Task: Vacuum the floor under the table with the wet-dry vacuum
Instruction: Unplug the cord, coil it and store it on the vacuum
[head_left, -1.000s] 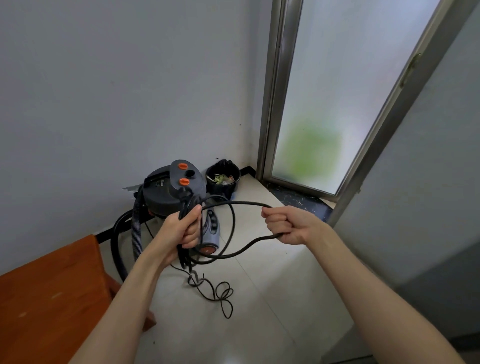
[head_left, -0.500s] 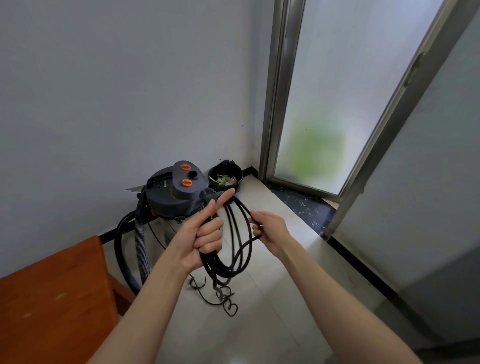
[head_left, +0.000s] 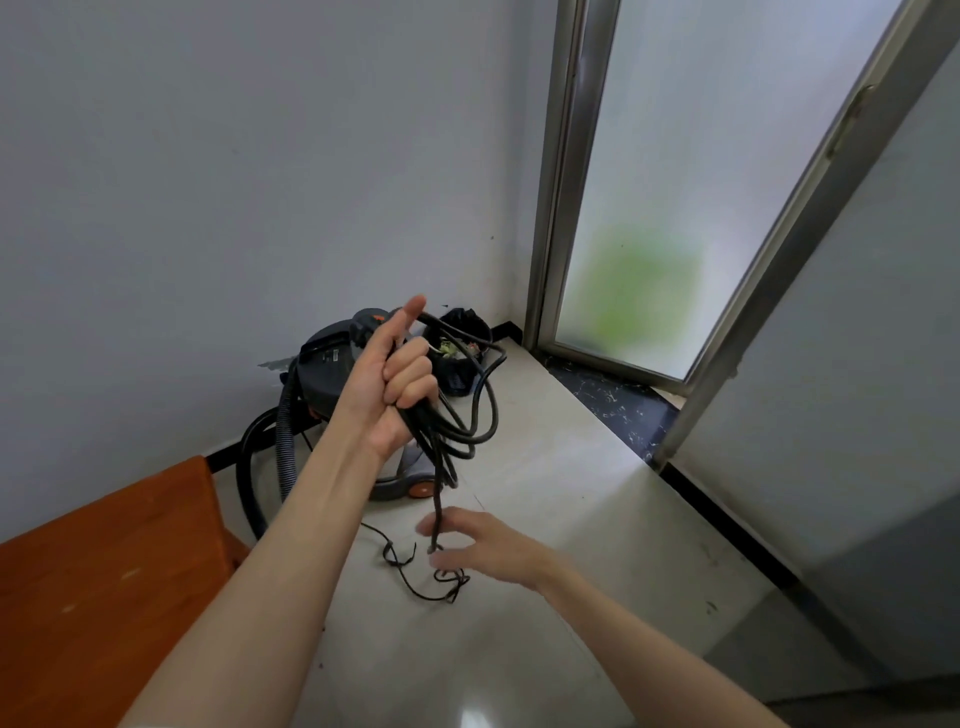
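The grey wet-dry vacuum (head_left: 324, 374) with orange buttons stands on the floor against the wall, its ribbed black hose (head_left: 284, 415) looping down its left side. My left hand (head_left: 395, 379) is raised in front of it and grips several loops of the black power cord (head_left: 485, 405), index finger pointing up. One strand hangs from the coil to a tangle on the tiles (head_left: 431, 590). My right hand (head_left: 488, 545) is low, its thumb and fingers loosely round that hanging strand. A corner of the wooden table (head_left: 104, 571) shows at lower left.
A small black bin (head_left: 462, 332) with scraps stands in the corner behind the vacuum. A frosted glass door (head_left: 649, 208) in a metal frame is at right, with a dark threshold (head_left: 613, 395). Pale floor tiles stretch toward me.
My left hand has risen with the coil. My right hand has left the coil and dropped down to the hanging strand near the floor.
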